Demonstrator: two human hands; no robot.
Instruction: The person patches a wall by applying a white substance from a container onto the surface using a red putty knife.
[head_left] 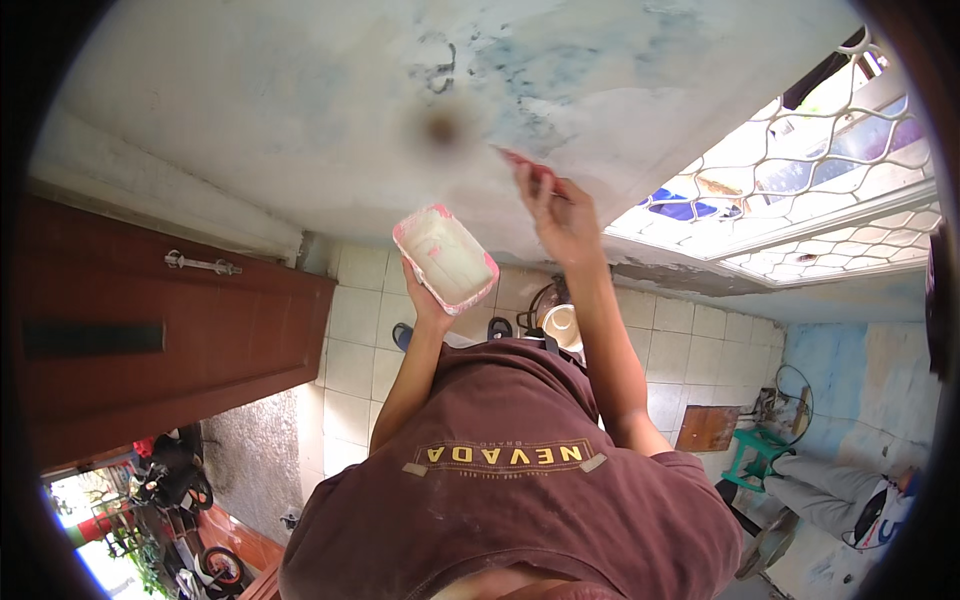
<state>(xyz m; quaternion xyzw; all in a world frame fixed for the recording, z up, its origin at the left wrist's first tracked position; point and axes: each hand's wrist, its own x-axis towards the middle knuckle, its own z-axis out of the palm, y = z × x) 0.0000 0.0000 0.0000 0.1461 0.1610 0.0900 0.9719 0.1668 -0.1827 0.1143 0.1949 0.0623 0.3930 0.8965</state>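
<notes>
My left hand (423, 297) grips a rectangular white and pink plastic container (447, 255), with pale paste inside, below waist-high view of the wall. My right hand (560, 215) is closed on a red tool (523, 162) with a thin tip, held close to the patchy white wall (300, 110). Bluish smudges mark the wall above the tool, and a blurred dark spot shows left of it; I cannot make out what that spot is.
A brown door (150, 300) is on the left, a white-grilled window (760, 180) on the right. A white bucket (560, 325) stands near my sandalled feet. At lower right are a green stool (750, 450) and a person's grey-trousered legs (820, 485). Motorbikes (180, 480) show at lower left.
</notes>
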